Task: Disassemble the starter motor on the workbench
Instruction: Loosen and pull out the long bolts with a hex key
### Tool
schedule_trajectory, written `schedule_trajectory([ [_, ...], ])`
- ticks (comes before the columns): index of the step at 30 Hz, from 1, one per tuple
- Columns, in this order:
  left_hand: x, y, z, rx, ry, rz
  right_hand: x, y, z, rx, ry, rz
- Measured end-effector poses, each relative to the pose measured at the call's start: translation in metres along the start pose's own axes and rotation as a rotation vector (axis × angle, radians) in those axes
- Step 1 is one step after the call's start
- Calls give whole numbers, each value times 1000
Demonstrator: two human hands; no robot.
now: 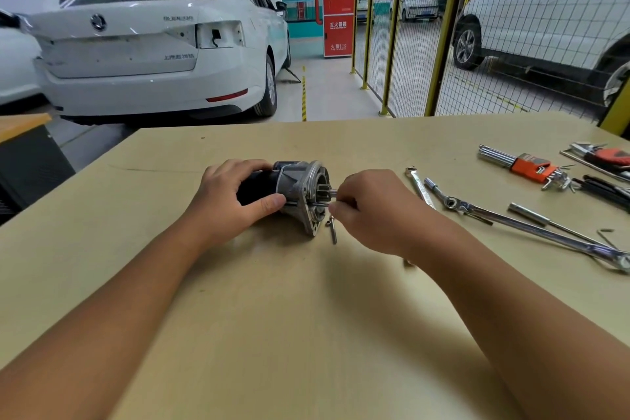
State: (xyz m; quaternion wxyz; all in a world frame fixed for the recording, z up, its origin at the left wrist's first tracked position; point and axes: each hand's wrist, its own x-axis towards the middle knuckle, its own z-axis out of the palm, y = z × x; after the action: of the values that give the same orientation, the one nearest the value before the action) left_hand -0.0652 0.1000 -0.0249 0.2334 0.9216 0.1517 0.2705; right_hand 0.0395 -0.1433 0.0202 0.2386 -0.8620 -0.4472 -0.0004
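At the middle of the bench (306, 317), the motor (289, 189) lay on its side with its long axis running left to right, dark body to the left and cast nose housing to the right. Left hand (235, 196): wrapped over the dark body from the near side, fingers curled over the top and thumb pressed along the near flank, steadying the unit. Right hand (370, 211): just right of the nose, fingertips drawn together in a pinch on a thin bolt (324, 203) standing out of the housing face below the pinion. This bolt lay parallel to the motor's axis, so its withdrawal would probably run straight to the right, away from the housing; the right hand was the nearer one. A loose bolt (333, 232) lay on the bench near the flange. Farther right lay a wrench (420, 189), a ratchet (504, 218) and a hex key set (525, 167), well apart from the motor.
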Motion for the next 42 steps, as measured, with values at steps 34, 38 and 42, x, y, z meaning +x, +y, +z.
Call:
schedule_trajectory([
  [34,-2,4,2,-4,36,-5,-3,-3,0,-48,116,43],
  [38,-2,5,4,-12,49,-12,-3,-2,-1,7,115,29],
  [42,-3,4,4,-28,52,-14,-2,-2,3,125,77,34],
])
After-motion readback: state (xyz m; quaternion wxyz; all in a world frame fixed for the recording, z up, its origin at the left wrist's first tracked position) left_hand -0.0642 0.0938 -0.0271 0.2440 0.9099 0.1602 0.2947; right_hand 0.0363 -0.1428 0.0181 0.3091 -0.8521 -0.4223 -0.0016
